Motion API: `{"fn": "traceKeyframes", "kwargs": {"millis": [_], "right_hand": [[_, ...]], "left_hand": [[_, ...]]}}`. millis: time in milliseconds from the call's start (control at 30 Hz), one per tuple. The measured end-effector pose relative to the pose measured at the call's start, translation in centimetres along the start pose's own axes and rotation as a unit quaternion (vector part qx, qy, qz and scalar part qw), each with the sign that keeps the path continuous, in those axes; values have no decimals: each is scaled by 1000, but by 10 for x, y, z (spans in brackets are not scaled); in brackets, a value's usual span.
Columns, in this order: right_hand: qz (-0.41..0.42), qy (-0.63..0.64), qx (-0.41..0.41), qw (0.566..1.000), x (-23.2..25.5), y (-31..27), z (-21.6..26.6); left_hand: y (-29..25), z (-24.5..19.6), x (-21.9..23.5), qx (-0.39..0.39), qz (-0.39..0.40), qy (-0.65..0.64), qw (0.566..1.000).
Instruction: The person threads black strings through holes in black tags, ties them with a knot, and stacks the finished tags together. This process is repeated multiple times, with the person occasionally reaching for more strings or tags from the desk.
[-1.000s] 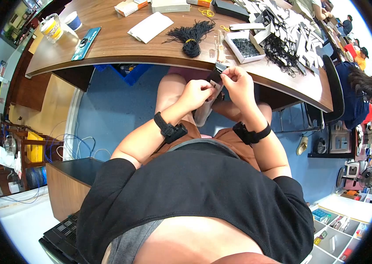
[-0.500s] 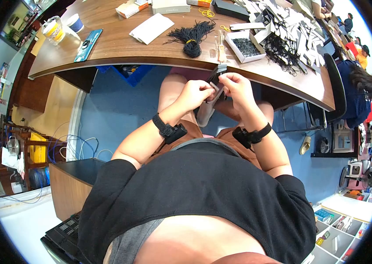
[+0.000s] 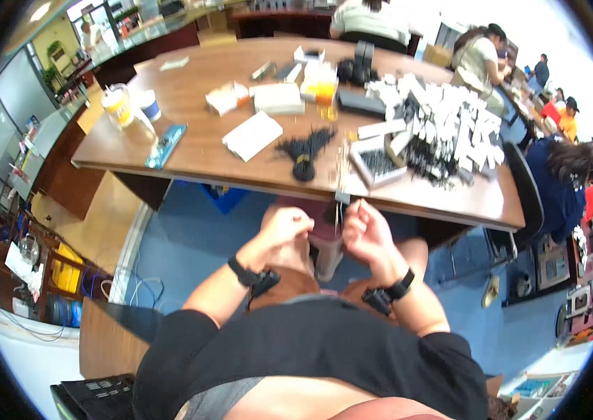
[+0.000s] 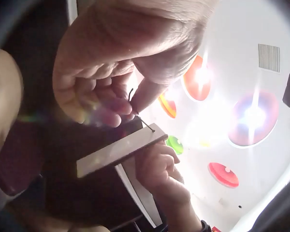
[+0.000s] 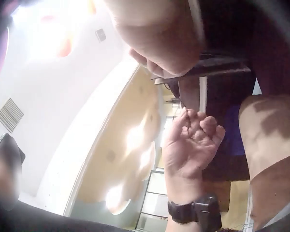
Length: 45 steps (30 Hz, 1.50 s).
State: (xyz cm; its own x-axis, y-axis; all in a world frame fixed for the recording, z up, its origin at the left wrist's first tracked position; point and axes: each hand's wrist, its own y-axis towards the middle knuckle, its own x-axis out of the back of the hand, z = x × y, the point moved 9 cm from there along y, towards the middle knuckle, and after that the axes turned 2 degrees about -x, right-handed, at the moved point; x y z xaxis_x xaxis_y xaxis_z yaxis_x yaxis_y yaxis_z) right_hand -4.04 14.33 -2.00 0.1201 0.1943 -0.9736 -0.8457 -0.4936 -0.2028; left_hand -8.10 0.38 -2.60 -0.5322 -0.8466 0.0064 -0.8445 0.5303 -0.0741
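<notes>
Thumb and fingertips of my left hand (image 4: 130,53) pinch a thin black cord (image 4: 144,123) in the left wrist view. That cord runs to a hole near one end of a flat, pale hang tag (image 4: 118,151). My right hand (image 4: 157,166) grips the tag close to the holed end, its fingers partly hidden behind it. In the head view, the left hand (image 3: 286,225) and the right hand (image 3: 368,231) are held apart over the lap, just below the table edge. A small grey piece (image 3: 342,198) sits at that edge between them.
On the wooden table (image 3: 198,150) lie a bundle of black cords (image 3: 303,157), a white box (image 3: 378,168) of small dark pieces, and a large heap of white tags (image 3: 443,115) with black cords. Cups (image 3: 118,108) stand at the left. Several people sit farther right.
The hands have drawn apart, the left one moving left from the right one. The head view has tilted up, showing more of the table.
</notes>
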Motion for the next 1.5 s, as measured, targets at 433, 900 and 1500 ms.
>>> {"fn": "traceKeyframes", "kwargs": {"millis": [433,900,1500], "right_hand": [[-106,-848,408,321,-96,-48,-10],[-32,-686,280,671,-118,-49,30],[-217,-667,305,645,-98,-62,119]], "left_hand": [[-6,0,-67,150,127,-387,901],[-14,-55,-77,-59,200,-147,967],[5,-152,24,-340,-124,349,865]]}}
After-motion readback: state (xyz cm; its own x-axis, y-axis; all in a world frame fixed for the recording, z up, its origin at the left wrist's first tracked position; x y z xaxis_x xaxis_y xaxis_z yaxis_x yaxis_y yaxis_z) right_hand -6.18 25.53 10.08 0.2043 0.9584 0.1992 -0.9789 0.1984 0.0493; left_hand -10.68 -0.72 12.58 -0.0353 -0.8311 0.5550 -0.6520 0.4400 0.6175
